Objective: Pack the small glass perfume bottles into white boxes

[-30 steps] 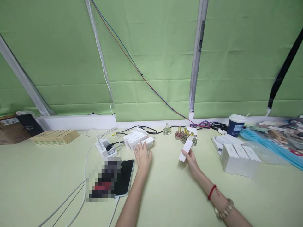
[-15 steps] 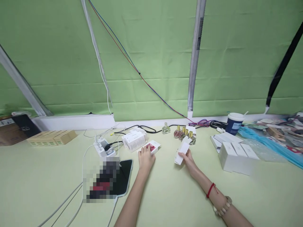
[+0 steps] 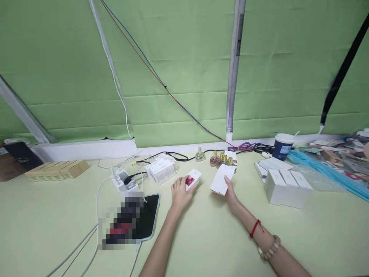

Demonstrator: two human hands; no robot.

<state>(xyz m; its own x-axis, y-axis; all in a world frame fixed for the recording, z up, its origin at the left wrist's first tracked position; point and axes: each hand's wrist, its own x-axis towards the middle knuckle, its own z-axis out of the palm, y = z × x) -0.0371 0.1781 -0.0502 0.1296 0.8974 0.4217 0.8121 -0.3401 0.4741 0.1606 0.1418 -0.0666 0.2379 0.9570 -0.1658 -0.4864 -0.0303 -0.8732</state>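
Head: box-handling step, prob.; L hand (image 3: 180,193) grips red-printed box (image 3: 194,179); R hand (image 3: 232,200) pinches white carton (image 3: 221,180); next prob. needs light grip

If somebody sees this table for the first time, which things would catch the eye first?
Probably the green wall, which fills the background, with red and blue wires slanting across it. Then, mid-table, the left hand holds a red-printed white box and the right hand a white carton. Gold-topped bottles cluster just behind the carton.
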